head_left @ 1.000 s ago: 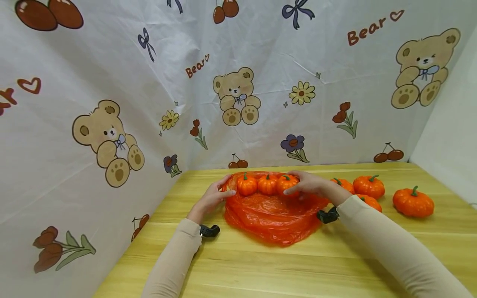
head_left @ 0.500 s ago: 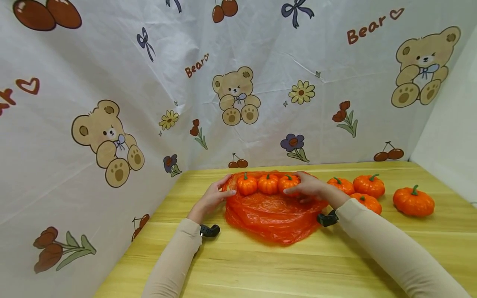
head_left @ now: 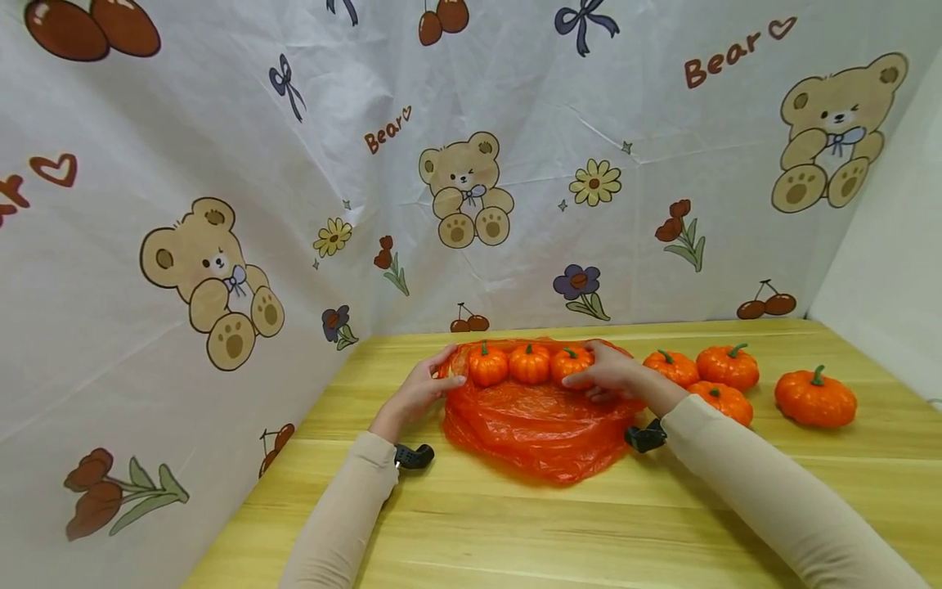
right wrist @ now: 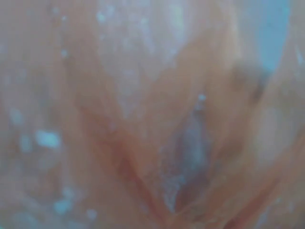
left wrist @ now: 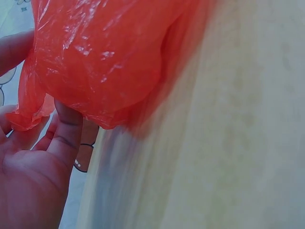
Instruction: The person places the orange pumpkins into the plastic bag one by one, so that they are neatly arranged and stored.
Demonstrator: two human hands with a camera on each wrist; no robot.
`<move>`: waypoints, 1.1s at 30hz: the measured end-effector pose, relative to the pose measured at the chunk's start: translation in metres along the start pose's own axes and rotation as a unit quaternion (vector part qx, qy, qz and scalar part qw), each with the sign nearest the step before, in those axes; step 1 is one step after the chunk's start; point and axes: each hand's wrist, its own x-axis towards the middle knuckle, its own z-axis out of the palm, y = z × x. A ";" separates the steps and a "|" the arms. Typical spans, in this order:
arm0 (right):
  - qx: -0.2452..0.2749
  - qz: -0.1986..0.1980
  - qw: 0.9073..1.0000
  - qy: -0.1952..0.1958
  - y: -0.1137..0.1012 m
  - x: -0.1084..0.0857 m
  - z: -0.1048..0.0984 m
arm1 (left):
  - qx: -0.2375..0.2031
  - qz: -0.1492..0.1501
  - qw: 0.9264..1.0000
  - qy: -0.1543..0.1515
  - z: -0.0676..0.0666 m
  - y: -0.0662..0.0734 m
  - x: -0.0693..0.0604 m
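- Firstly, four loose pumpkins (head_left: 727,368) stand on the yellow tabletop (head_left: 478,532), to the right of the red bag (head_left: 540,442); three are grouped near each other and one stands apart, farther right.
- Behind, a white cloth (head_left: 508,270) printed with bears, flowers and cherries hangs along the far and left sides; at the far right, a plain white wall (head_left: 898,270) closes the place.
- The right sleeve (head_left: 780,483) crosses between the viewer and the loose group, and covers a part of the nearest pumpkin there.
- Three small pumpkins (head_left: 529,365) stand in a row at the far side of the bag, with red film behind and in front of them.
- The bag is crumpled, so its inside is hard to make out. The right wrist view is too blurred to read well, and the left wrist view cuts off the bag at the top.
- The left hand (head_left: 415,393) holds the left edge of the bag between thumb and fingers.
- The right hand (head_left: 614,372) has its thumb across the front of the third pumpkin (head_left: 570,360); some fingers are hidden, and I cannot tell whether it grips.
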 end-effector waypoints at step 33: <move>0.009 0.004 0.999 0.053 -0.004 -0.009 0.008 | -0.007 -0.002 1.000 -0.002 -0.002 -0.002 0.001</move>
